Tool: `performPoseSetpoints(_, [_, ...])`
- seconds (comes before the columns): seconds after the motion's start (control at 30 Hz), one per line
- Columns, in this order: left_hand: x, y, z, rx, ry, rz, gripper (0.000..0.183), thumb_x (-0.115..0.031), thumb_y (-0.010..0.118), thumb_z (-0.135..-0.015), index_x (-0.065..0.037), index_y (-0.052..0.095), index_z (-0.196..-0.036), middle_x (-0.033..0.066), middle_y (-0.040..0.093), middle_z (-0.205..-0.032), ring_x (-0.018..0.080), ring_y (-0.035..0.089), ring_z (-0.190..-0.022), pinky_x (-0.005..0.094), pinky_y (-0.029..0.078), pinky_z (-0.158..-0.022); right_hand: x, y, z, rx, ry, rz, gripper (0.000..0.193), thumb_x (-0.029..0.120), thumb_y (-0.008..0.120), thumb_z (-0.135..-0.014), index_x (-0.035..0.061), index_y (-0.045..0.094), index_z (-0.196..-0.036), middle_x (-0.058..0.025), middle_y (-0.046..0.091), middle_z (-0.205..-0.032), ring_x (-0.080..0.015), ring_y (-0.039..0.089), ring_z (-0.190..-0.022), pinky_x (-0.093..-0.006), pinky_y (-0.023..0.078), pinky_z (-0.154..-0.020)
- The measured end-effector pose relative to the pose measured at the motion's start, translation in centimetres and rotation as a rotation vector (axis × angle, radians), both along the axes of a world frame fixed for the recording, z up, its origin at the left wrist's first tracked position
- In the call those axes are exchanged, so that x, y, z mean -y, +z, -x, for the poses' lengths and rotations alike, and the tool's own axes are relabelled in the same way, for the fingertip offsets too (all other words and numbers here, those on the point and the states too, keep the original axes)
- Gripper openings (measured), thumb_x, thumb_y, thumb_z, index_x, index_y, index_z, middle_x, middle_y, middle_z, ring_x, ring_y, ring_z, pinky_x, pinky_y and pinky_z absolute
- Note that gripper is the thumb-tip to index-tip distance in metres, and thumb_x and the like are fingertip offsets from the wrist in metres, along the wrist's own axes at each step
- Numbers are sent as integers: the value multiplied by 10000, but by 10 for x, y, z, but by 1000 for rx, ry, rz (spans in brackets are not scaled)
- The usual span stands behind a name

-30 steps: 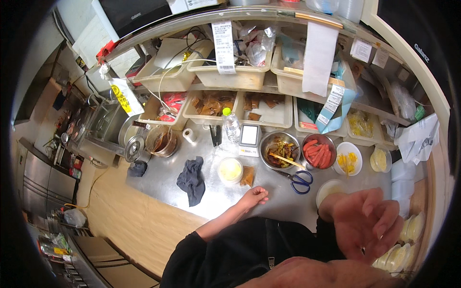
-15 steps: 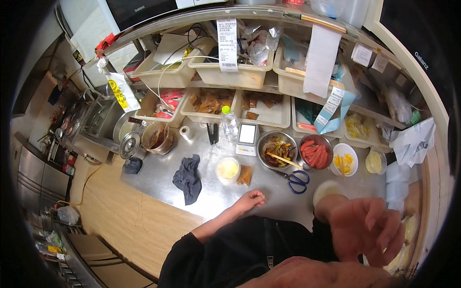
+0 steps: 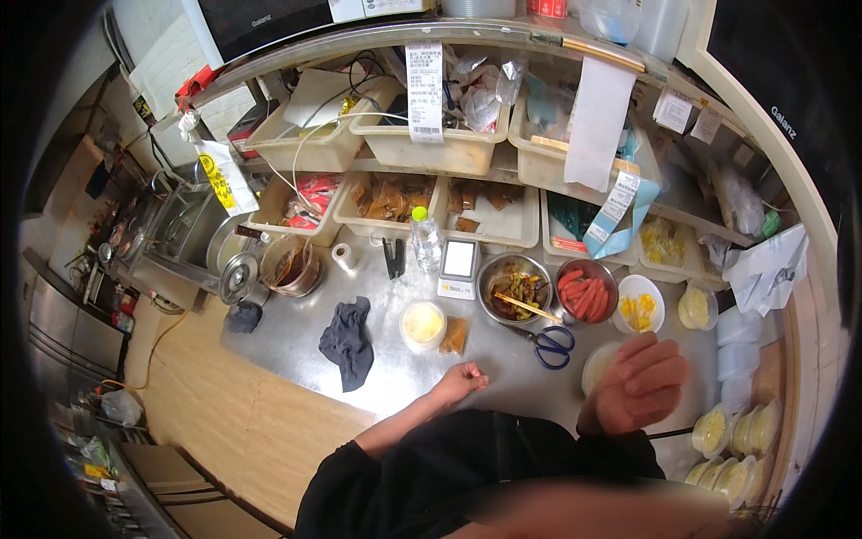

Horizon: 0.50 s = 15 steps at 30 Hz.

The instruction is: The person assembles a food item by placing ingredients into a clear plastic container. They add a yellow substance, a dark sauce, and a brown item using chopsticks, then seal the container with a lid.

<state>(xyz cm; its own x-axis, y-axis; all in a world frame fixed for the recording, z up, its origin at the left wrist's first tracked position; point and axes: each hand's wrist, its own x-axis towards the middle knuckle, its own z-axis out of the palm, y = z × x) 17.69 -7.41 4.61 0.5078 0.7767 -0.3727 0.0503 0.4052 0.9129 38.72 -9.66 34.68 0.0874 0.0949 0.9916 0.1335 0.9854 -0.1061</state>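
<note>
My left hand (image 3: 461,383) rests at the counter's front edge with its fingers curled in; nothing shows in it. Near it are a small brown sauce packet (image 3: 454,336) and a round tub (image 3: 422,325) with pale yellow contents. My right hand (image 3: 643,384) is raised at the right, fingers folded toward the palm, with nothing visible in them. It partly covers a round pale container (image 3: 596,366) behind it. Blue-handled scissors (image 3: 553,347) lie between the hands, beside a steel bowl (image 3: 490,311) of dark food with chopsticks (image 3: 530,305) across it.
A steel bowl of red sausages (image 3: 588,290), a white bowl with yellow pieces (image 3: 639,304) and a digital scale (image 3: 458,269) stand behind. A clear bottle (image 3: 426,241) is beside the scale. A dark cloth (image 3: 347,343) lies left; lidded noodle tubs (image 3: 712,431) sit right. Bins (image 3: 431,148) fill the shelves.
My right hand has moved up and left from the lower right, and its fingers have curled in. The noodle tubs it covered now show. My left hand has barely moved.
</note>
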Motion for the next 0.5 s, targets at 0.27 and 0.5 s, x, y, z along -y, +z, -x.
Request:
performPoseSetpoints(0.27, [0, -2, -1, 50, -11, 22, 287, -130, 642, -915, -79, 463, -696, 11, 554, -646, 81, 500, -589, 243, 453, -570, -8, -18, 8, 7, -34, 105, 329, 301, 690, -863, 91, 460, -758, -44, 497, -779, -175, 482, -678, -300, 442, -562])
performPoseSetpoints(0.5, [-3, 6, 3, -104, 56, -1, 401, -133, 618, -923, -102, 360, -618, -38, 398, -584, 63, 413, -531, 256, 433, -486, -15, -27, 19, -70, -163, 230, 290, 232, 577, -929, 71, 441, -730, -61, 478, -740, -179, 450, -636, -299, 416, -522])
